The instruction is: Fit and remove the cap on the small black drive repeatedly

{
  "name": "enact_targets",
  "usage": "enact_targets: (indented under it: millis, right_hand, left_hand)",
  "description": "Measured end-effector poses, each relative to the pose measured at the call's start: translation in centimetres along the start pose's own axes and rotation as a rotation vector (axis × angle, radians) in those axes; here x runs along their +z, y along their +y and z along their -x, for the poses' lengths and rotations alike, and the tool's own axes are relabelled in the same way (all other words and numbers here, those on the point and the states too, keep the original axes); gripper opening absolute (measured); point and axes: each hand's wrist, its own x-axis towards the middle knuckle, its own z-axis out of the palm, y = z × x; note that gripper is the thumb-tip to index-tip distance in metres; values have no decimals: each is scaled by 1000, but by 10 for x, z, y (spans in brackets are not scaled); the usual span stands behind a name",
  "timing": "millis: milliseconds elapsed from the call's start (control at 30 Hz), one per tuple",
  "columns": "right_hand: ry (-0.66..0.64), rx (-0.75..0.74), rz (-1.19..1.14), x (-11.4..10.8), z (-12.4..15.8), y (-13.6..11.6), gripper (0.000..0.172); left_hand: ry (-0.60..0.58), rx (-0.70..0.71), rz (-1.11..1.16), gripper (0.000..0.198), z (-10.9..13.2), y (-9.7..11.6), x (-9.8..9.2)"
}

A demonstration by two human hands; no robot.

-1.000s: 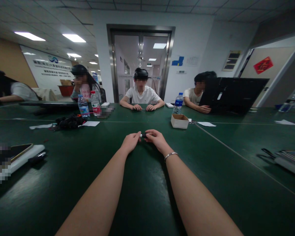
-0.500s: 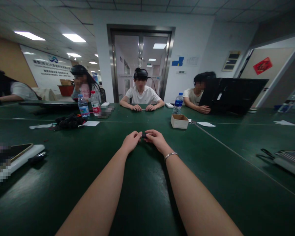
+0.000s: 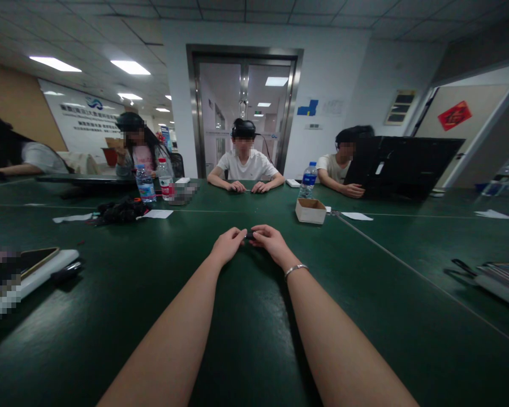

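Both hands meet over the green table [image 3: 250,316], pinching one small dark cylindrical object [image 3: 249,235] between them. My left hand [image 3: 228,245] grips its left end, with fingertips pressed together. My right hand [image 3: 272,241], below a silver bracelet [image 3: 296,271] on the wrist, closes on the right end. Fingers cover most of the object, so its exact kind cannot be made out. Beyond my right hand stands a small open cardboard box [image 3: 310,213].
Across the table sit several people wearing headsets. Water bottles [image 3: 146,185] and a black cable bundle [image 3: 121,211] are at the back left. Another bottle [image 3: 307,181] and a monitor [image 3: 407,167] stand at the right. A phone [image 3: 29,263] lies near left, a pouch [image 3: 498,282] far right.
My hands keep nearly the same pose on the small dark object. The view has shifted slightly. At the back left, a seated person's raised hand has moved away from the face.
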Motion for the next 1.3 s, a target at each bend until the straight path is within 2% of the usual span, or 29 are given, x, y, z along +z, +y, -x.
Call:
enact_targets:
  millis: [67,200,333,467,600,733,900,1033,1200,1300]
  right_hand:
    - [6,-1,-6,0,0,0,16]
    - [-4,-2,5,0,1,0,15]
    - [14,2,-1,1,1,-1,14]
    - [11,9,11,1,1,-1,14]
    - [16,3,6,0,1,-1,15]
    - [-1,0,12,0,1,0,16]
    - [8,2,5,-1,0,0,16]
    - [-7,4,13,-1,0,0,16]
    - [4,6,1,1,1,-1,15]
    - [-10,6,18,1,2,-2,16]
  left_hand:
    - [-3,24,28,42,-1,-2,1]
    - [-5,-25,-29,53,-2,-2,1]
    - [14,9,1,40,-1,0,1]
    - [-13,-22,-68,51,1,3,-1]
    - [-20,12,-21,41,3,5,-2]
    - [-19,-6,-69,52,3,4,-2]
    - [1,23,4,37,1,1,-1]
    - [-11,-8,-57,52,1,1,-1]
    - [-3,4,9,39,0,1,0]
    - [9,-24,-88,50,0,3,0]
